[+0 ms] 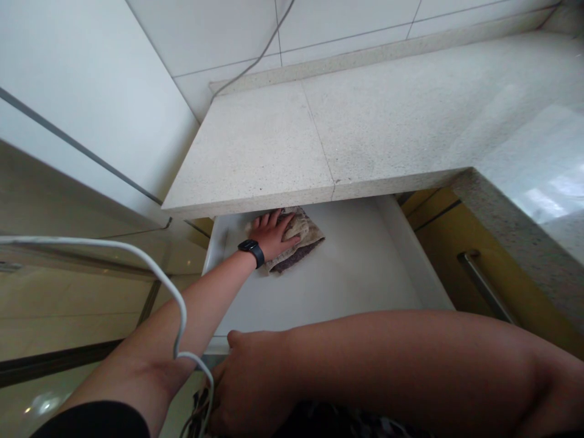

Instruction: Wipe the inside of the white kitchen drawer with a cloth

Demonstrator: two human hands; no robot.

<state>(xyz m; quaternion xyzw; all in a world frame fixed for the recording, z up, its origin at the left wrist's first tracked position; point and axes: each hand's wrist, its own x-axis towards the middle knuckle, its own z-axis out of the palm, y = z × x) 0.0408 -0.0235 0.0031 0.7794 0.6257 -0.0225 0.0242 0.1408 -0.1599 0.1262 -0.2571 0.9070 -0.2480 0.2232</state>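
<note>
My left hand [272,234], with a black watch on its wrist, lies on a brown and beige cloth [303,243] inside a white drawer [360,267]. Its fingers are spread flat over the rag, which is partly folded and shows a darker underside. Across the drawer's near edge, my right hand [255,377] is curled, its thumb by the front panel. The fingers of that hand point down and are mostly hidden, so what they grip does not show. A white cable [176,292] loops over my left forearm and runs down beside my right hand.
A speckled stone countertop [255,146] overhangs the back of the pulled-out drawer. On the right stands a yellowish cabinet front with a metal handle [486,286]. A white panel [91,79] rises at the left, and a grey cord [255,61] hangs along the tiled wall.
</note>
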